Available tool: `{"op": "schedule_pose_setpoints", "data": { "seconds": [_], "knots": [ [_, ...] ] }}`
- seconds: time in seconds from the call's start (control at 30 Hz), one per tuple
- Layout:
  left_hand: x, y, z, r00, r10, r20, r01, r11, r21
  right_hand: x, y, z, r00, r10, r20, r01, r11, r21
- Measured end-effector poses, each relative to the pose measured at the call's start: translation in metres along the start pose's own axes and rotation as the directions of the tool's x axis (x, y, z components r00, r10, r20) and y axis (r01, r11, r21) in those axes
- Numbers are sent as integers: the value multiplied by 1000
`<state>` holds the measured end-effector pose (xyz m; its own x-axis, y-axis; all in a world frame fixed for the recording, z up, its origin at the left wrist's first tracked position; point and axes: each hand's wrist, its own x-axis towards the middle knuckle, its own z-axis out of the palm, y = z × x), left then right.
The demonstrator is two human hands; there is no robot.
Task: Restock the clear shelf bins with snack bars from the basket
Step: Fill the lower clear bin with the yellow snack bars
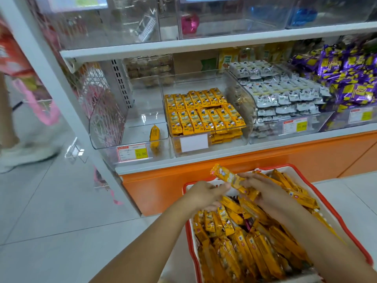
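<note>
At lower right of the frame, a red-rimmed basket (289, 166) sits on the floor, packed with yellow bars (255, 252). Both hands are over its far end. The right hand (263, 190) grips one raised bar (228, 177) by its lower end, and the bar tilts up toward the left. The left hand (204, 194) is just beside it with its thumb pointing at the bar and its fingers curled under. Whether it holds anything cannot be told.

Above, in the middle of the frame, clear bins line a shelf over an orange base (244, 170). The left bin (106, 123) holds a lone bar (154, 135) standing against its right wall, with a price tag (132, 152) on its front. The middle bin (193, 80) holds yellow packs (204, 111) in neat rows. Right of it lie white packs (285, 94), and purple packs (350, 78) fill the upper right. A blurred person (12, 58) stands at the left edge.
</note>
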<state>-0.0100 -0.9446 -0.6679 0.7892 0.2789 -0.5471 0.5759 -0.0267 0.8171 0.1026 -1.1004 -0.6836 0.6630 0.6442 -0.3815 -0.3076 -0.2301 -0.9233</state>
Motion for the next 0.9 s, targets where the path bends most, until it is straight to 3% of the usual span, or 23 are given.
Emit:
{"op": "schedule_pose_setpoints", "data": {
  "seconds": [0.07,0.17,0.33,0.53,0.63,0.77,0.83,0.9],
  "knots": [
    [-6,12,7,998,49,49,-34,962,-272,-19,-14,7,996,-50,74,38,986,160],
    [-12,24,14,990,114,79,-60,865,-498,-38,-25,10,986,-123,110,90,959,270],
    [-21,32,17,977,186,105,-90,806,-585,-41,-24,2,982,-190,-6,184,938,292],
    [-22,37,25,987,146,69,-64,743,-666,-50,-35,-3,981,-191,-20,174,841,513],
    [-23,41,30,993,113,20,-72,753,-655,-54,-35,-4,977,-212,-20,204,903,378],
    [-24,48,32,988,132,-78,-152,770,-620,-57,-34,-1,944,-322,-71,325,945,33],
    [-24,51,31,979,164,-119,-203,795,-571,-56,-36,2,903,-427,-51,403,881,-247],
    [-24,56,29,964,190,-184,-259,822,-508,-54,-40,8,853,-521,-35,429,739,-520]
  ]
}}
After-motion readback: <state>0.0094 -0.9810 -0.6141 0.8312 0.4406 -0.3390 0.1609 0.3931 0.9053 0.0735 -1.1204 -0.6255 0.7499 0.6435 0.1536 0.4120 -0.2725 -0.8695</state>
